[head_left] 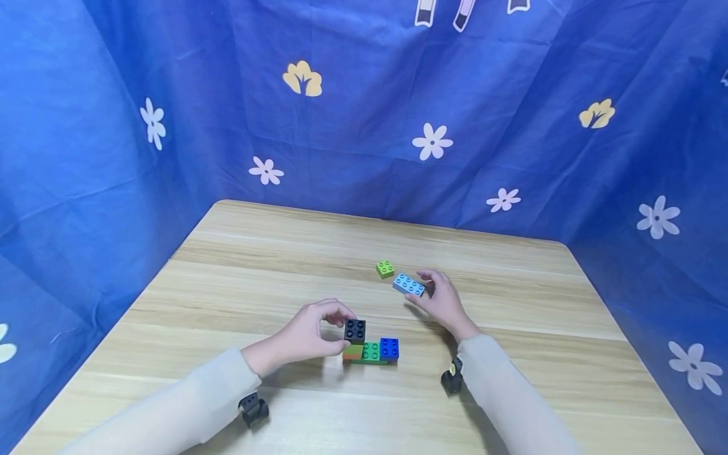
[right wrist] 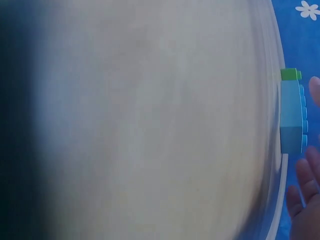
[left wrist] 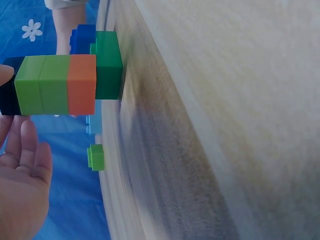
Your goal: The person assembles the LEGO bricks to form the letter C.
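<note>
I see left hand point(head_left: 318, 328) pinching black brick point(head_left: 355, 330) atop green-and-orange stack point(left wrist: 56, 85); right hand point(head_left: 445, 304), thumb and fingers apart, at light-blue brick point(head_left: 408, 285). Beneath, pale wood-grain table point(head_left: 239, 259); flower-printed blue cloth point(head_left: 364, 107) behind, both sides.

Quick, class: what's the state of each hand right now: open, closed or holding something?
Left hand: holding the black four-stud brick atop the stack.
Right hand: open at the light-blue eight-stud brick; contact unclear.
</note>
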{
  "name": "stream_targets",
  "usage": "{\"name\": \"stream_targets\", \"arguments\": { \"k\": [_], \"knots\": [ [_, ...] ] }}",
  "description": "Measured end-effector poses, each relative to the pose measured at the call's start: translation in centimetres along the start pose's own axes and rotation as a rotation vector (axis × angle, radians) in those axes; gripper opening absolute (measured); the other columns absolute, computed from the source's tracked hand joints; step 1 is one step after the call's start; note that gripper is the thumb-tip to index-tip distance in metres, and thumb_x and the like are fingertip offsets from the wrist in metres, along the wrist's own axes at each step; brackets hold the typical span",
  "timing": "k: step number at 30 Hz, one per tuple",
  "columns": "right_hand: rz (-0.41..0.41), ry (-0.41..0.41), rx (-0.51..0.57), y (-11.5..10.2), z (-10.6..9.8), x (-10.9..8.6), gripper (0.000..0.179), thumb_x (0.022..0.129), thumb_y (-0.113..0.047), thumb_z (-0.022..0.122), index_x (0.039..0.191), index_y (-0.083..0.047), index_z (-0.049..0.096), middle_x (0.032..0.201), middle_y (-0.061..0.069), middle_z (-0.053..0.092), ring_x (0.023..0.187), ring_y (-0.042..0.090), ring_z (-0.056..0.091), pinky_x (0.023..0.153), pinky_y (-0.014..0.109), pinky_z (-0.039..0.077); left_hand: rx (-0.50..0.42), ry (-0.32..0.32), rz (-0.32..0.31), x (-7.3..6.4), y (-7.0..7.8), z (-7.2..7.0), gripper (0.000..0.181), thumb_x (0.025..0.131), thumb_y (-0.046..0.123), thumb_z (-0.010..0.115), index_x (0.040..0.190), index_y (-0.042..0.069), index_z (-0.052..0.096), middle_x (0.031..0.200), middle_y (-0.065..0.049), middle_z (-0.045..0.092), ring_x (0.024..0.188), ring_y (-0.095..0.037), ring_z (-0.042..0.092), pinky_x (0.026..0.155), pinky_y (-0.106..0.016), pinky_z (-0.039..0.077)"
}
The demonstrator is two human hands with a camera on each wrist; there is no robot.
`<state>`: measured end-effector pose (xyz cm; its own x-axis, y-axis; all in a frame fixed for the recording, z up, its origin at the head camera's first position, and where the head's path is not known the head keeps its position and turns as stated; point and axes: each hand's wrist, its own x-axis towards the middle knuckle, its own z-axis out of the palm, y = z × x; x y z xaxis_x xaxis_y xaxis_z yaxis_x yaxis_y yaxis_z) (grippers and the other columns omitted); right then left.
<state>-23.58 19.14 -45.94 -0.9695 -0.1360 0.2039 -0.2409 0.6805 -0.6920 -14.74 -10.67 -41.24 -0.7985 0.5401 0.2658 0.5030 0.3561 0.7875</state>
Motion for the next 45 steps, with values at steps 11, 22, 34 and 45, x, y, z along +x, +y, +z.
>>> {"name": "stream_targets", "arguments": {
  "k": [11,22,34,45],
  "knots": [
    [0.043,-0.028,-0.035,-0.3,1.1,0.8,0.058,0.078,-0.028,0.079,0.126,-0.004,0.058,0.117,0.012,0.059,0.104,0.026,0.055,0.092,0.039,0.044,-0.005,0.001,-0.01,0.0,-0.2,0.0,0.037,0.072,0.007,0.075,0.107,0.012,0.066,0.103,0.006,0.064,0.091,-0.014,0.059,0.085,-0.036,0.048],
    [0.057,-0.028,-0.04,-0.6,0.8,0.2,0.044,0.082,-0.024,0.076,0.121,-0.008,0.064,0.117,0.011,0.061,0.103,0.025,0.057,0.091,0.04,0.045,-0.007,0.0,-0.012,0.0,-0.4,0.1,0.037,0.072,0.008,0.076,0.108,0.012,0.066,0.105,0.006,0.063,0.092,-0.014,0.058,0.086,-0.036,0.048],
    [-0.019,-0.027,0.038,-2.0,-0.3,-2.3,0.04,0.079,-0.022,0.079,0.114,-0.008,0.066,0.109,0.006,0.062,0.09,0.017,0.057,0.079,0.033,0.05,-0.01,0.001,-0.004,-0.1,-0.4,0.0,0.037,0.073,0.008,0.076,0.108,0.012,0.065,0.104,0.005,0.063,0.092,-0.017,0.059,0.085,-0.036,0.048],
    [-0.171,-0.079,0.189,-4.9,-1.1,-4.1,0.039,0.075,-0.021,0.082,0.111,-0.014,0.069,0.104,-0.004,0.064,0.092,0.013,0.057,0.085,0.038,0.05,-0.013,-0.001,-0.01,0.0,-0.3,-0.1,0.037,0.073,0.009,0.077,0.108,0.011,0.065,0.103,0.005,0.063,0.092,-0.018,0.059,0.085,-0.038,0.048]
  ]
}}
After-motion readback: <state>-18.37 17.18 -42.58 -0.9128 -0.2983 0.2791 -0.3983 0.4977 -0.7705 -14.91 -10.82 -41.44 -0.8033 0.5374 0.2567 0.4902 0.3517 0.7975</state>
